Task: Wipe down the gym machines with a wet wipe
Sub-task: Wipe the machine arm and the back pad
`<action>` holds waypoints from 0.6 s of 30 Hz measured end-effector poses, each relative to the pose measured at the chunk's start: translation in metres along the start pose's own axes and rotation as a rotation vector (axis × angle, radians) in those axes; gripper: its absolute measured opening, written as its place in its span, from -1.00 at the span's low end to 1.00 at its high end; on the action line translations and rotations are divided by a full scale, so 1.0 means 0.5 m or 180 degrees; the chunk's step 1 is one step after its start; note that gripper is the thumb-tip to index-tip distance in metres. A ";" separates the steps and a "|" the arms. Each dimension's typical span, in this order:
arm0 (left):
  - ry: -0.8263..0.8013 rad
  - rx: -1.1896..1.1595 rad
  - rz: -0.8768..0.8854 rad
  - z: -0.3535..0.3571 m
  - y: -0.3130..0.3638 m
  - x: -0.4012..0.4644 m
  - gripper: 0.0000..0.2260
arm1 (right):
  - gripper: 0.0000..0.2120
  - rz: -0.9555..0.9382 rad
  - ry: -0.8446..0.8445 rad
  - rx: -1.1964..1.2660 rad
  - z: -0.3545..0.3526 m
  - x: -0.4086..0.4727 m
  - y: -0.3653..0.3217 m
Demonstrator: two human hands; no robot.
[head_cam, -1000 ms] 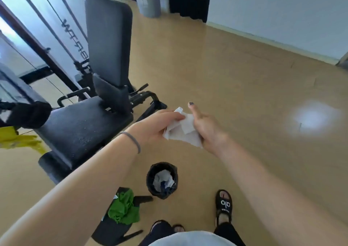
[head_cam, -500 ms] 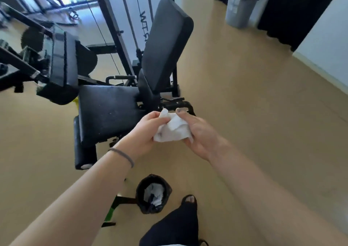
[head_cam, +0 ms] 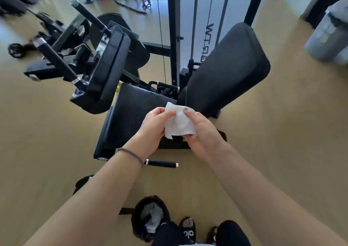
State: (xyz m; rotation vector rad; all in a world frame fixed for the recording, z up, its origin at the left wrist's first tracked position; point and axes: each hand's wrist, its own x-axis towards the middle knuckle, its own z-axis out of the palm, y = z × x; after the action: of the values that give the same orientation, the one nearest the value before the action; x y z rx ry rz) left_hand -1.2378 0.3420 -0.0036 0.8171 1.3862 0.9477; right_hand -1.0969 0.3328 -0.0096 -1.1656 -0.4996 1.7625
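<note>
White wet wipe (head_cam: 178, 122), crumpled and partly folded, is pinched between left hand (head_cam: 153, 128) and right hand (head_cam: 200, 132), fingers of both curled on it. Black padded machine seat (head_cam: 130, 117) sits just below, backrest (head_cam: 227, 72) tilted.

Wet wipe (head_cam: 178, 122): white, thin, rumpled sheet, partly spread, frame centre, pinched between left hand (head_cam: 153, 130) and right hand (head_cam: 200, 132), held above seat edge, not touching it.

Gym machine: black padded seat (head_cam: 128, 121), flat, speckled surface, centre frame; black backrest pad (head_cam: 227, 72), tilted upright, centre right; angled black pad (head_cam: 109, 66) with roller handles, upper left; cable frame upright behind, top centre.
</note>
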 end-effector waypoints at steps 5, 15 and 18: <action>0.0776 0.0044 0.0175 -0.057 0.069 0.092 -0.85 | -0.77 0.0380 -0.0467 0.0185 0.088 0.117 -0.071; 0.2954 0.0277 0.0570 -0.187 0.192 0.175 -0.95 | -0.77 0.0802 -0.0928 -0.0166 0.226 0.352 -0.159; 0.3511 0.0228 0.0492 -0.234 0.213 0.178 -0.85 | -0.88 0.0155 -0.0865 -0.1106 0.272 0.384 -0.155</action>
State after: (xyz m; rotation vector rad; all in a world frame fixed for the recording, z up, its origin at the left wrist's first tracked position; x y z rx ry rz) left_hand -1.3653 0.4594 0.0507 0.4274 2.3136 1.5900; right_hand -1.2003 0.5563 0.0164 -1.1823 -0.9779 1.9387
